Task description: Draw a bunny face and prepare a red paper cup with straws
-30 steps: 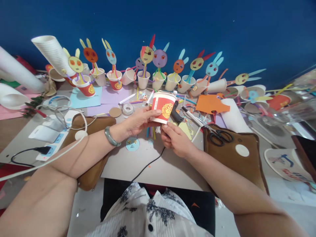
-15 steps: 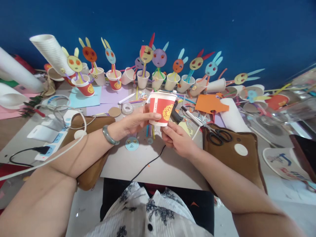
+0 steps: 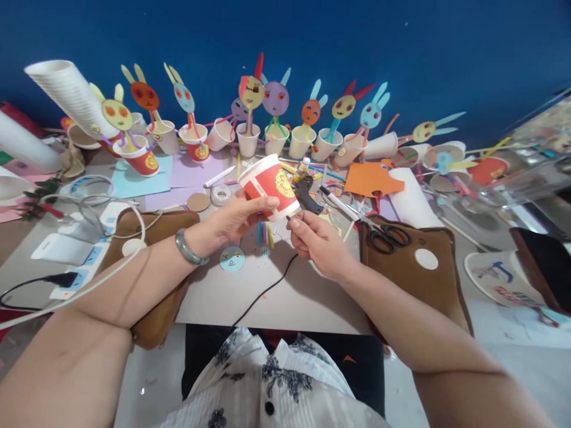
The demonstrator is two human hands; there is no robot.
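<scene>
My left hand (image 3: 229,223) is closed around a red and white paper cup (image 3: 266,183) with a yellow emblem, its thumb across the side. The cup leans, its rim up to the left and its base toward my right hand (image 3: 319,241). My right fingers are pinched together just beside the base, with a small dark tip showing at them that I cannot make out. Below the cup lie a light-blue paper disc with a drawn face (image 3: 232,259), a small disc marked "Hi" (image 3: 264,252) and several short coloured sticks (image 3: 270,236).
Cups with paper rabbit figures (image 3: 276,139) line the blue wall. Scissors (image 3: 389,236) lie on a brown pouch (image 3: 414,276) at right. A black glue gun (image 3: 308,195), a marker (image 3: 335,202) and an orange paper sheet (image 3: 368,179) lie behind. A power strip (image 3: 91,261) with cables stands left.
The cup has tipped from nearly upright, its rim swinging left. My right fingertips have come away from its base a little. Most of the scene has shifted slightly left in view.
</scene>
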